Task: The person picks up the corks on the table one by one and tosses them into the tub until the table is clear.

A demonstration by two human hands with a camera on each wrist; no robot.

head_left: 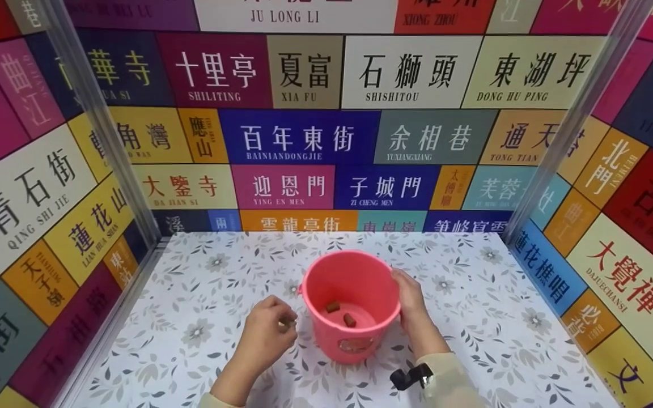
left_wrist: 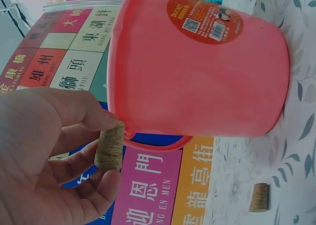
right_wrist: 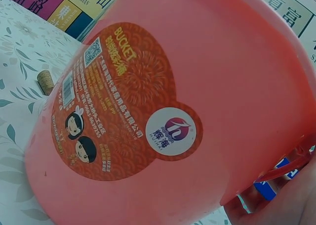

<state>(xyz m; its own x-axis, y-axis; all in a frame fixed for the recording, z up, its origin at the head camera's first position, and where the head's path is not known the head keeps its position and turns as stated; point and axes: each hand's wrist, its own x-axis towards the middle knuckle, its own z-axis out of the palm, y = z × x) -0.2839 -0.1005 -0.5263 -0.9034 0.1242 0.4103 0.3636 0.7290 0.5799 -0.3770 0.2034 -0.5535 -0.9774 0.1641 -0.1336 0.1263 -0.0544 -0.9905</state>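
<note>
A pink bucket (head_left: 326,340) stands upright on the table in the head view, with two brown corks, one cork (head_left: 333,306) beside another cork (head_left: 350,321), on its floor. My left hand (head_left: 270,328) is just left of the bucket. Its thumb and fingers pinch a cork (left_wrist: 109,148), which the left wrist view shows close to the rim. My right hand (head_left: 415,309) grips the bucket's right side near the rim; part of that hand (right_wrist: 281,202) shows by the red handle (right_wrist: 289,165) in the right wrist view.
Another cork (left_wrist: 259,198) lies on the leaf-patterned tabletop (head_left: 202,283), apart from the bucket. Panels with colourful place-name signs (head_left: 304,136) enclose the table at the back and both sides. A black strap (head_left: 411,376) hangs at the right sleeve.
</note>
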